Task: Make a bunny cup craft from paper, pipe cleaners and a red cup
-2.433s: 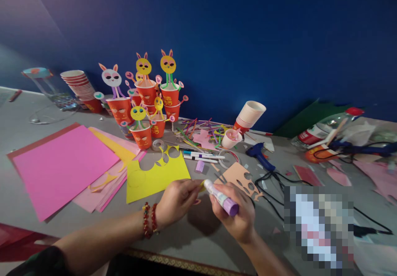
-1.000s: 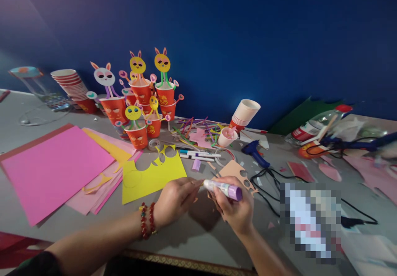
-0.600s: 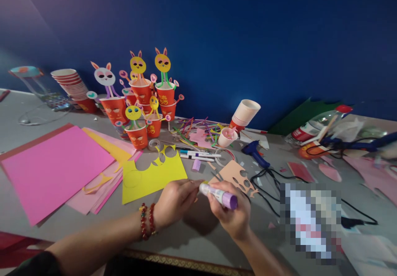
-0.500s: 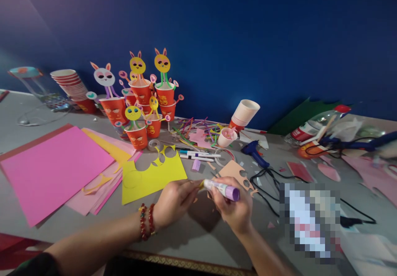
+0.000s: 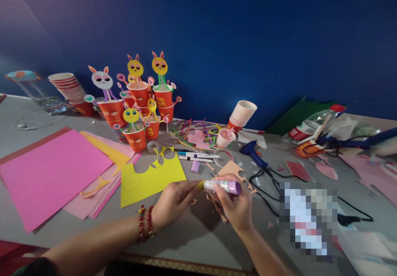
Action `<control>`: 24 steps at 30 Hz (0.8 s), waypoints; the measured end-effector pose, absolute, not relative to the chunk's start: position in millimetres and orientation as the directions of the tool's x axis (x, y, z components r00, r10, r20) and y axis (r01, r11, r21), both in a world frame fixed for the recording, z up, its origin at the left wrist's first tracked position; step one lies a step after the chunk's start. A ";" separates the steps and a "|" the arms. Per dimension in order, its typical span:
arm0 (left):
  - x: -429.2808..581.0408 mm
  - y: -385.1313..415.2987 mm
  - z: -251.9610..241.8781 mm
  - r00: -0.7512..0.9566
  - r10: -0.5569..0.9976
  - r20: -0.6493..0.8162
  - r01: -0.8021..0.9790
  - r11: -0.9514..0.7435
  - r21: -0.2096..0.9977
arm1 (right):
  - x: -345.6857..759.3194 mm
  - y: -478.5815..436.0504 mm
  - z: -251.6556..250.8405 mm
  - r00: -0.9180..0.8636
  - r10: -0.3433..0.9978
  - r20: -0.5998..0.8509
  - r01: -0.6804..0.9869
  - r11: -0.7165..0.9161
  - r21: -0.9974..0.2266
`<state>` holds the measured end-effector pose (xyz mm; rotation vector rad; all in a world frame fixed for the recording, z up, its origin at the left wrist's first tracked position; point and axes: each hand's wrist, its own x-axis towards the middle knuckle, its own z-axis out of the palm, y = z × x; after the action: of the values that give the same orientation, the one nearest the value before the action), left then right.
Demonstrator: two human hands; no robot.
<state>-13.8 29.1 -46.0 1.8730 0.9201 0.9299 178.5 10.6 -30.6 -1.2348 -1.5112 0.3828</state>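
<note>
My right hand [image 5: 236, 210] is closed round a glue stick [image 5: 231, 187] with a white barrel and a purple base. The stick lies almost level, its open end pointing left. Pinched in the fingertips of my left hand [image 5: 174, 203] is a small yellow paper piece [image 5: 200, 185], mostly hidden. The glue stick's end meets or nearly meets this piece; I cannot tell which. A purple cap [image 5: 195, 167] rests on the table beyond my hands. Cut peach paper [image 5: 231, 170] is partly behind my right hand, and a yellow sheet [image 5: 155, 181] with round cut-outs is beyond my left.
Red paper cups with rabbit figures [image 5: 135, 137] stand at the back left, near stacked cups [image 5: 66, 87]. Pink sheets [image 5: 56, 168] lie left. Markers [image 5: 198, 159], a blue glue gun [image 5: 254, 154], its black cable [image 5: 266, 199] and a bottle [image 5: 313, 123] lie towards the right.
The glue stick has turned from a slant to nearly level at the yellow paper piece. My left hand has stayed almost in place. The whole view has shifted slightly.
</note>
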 end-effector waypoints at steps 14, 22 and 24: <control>-14.2 29.9 -48.1 0.477 0.851 0.221 0.222 -0.359 0.906 | 180.5 14.5 -28.9 0.197 0.886 0.419 0.356 0.334 -0.873; -13.4 30.6 -47.0 0.443 0.871 0.214 0.222 -0.337 0.915 | 183.3 13.1 -32.0 0.131 0.884 0.449 0.443 0.353 -0.824; -13.1 30.4 -44.8 0.440 0.878 0.188 0.223 -0.310 0.924 | 184.0 13.4 -32.7 0.127 0.877 0.463 0.459 0.361 -0.811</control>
<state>-13.1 30.4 -44.8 1.7864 0.9449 0.9074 184.0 13.4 -32.7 -1.2638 -1.5047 0.4690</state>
